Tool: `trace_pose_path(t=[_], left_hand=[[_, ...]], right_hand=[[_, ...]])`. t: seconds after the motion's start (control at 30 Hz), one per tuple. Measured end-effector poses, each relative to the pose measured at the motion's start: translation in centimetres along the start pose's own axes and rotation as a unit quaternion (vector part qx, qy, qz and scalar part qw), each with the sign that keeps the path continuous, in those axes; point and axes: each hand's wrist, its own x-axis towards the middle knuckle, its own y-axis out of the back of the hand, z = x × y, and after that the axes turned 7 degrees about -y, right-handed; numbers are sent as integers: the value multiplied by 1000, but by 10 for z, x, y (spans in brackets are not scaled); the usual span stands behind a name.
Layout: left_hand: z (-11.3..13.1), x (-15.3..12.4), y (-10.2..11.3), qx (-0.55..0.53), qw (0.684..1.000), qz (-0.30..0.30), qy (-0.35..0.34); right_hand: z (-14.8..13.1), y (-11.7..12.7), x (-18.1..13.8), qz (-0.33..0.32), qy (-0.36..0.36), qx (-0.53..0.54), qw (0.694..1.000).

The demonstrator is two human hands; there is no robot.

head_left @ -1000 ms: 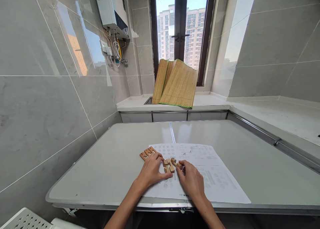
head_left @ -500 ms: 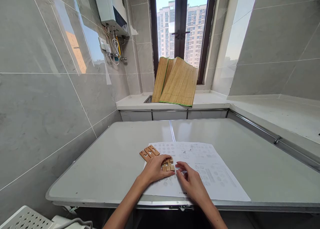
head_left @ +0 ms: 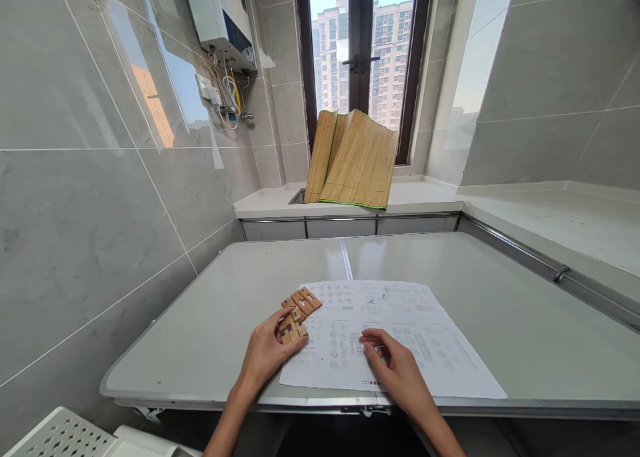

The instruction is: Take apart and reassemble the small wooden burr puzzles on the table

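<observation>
My left hand [head_left: 273, 344] is closed around a cluster of small wooden puzzle pieces [head_left: 293, 329], thumb on the near side and fingers over the far side. Just beyond it, several flat wooden pieces with cut-out holes [head_left: 306, 300] lie side by side, overlapping the sheet's upper left corner. A large printed paper sheet [head_left: 345, 370] with rows of small diagrams lies flat on the table. Over its lower middle rests my right hand [head_left: 393, 364], holding nothing, its fingers loosely curled with thumb and index apart.
The pale folding table [head_left: 200, 350] has a seam down its middle and a metal front edge. Behind it, a bamboo mat [head_left: 360, 164] leans at the window on a white ledge [head_left: 425, 194]. A white perforated chair [head_left: 65, 437] stands at lower left.
My left hand has moved left with the small wooden pieces, off the sheet's middle to beside the flat pieces. My right hand has shifted slightly to the right.
</observation>
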Motion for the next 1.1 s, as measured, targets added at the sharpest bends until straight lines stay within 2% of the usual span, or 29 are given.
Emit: trace_pose_path(t=[0.2, 0.53, 0.63, 0.77, 0.93, 1.1], left_hand=[[-9, -5, 3, 90, 991, 37, 92], [2, 2, -14, 103, 991, 54, 68], [0, -2, -13, 75, 992, 61, 75], [-8, -11, -6, -13, 994, 64, 90], [-16, -24, -2, -115, 981, 82, 134], [-15, -28, -2, -149, 976, 89, 133]], right_hand=[[-1, 2, -1, 4, 0, -7, 1000], [-4, 2, -3, -17, -12, -31, 999], [-5, 2, -4, -16, -11, -35, 999], [-5, 2, -4, -16, -9, -38, 999], [-3, 2, -5, -15, 0, -41, 999], [-2, 2, -6, -15, 5, -50, 999]])
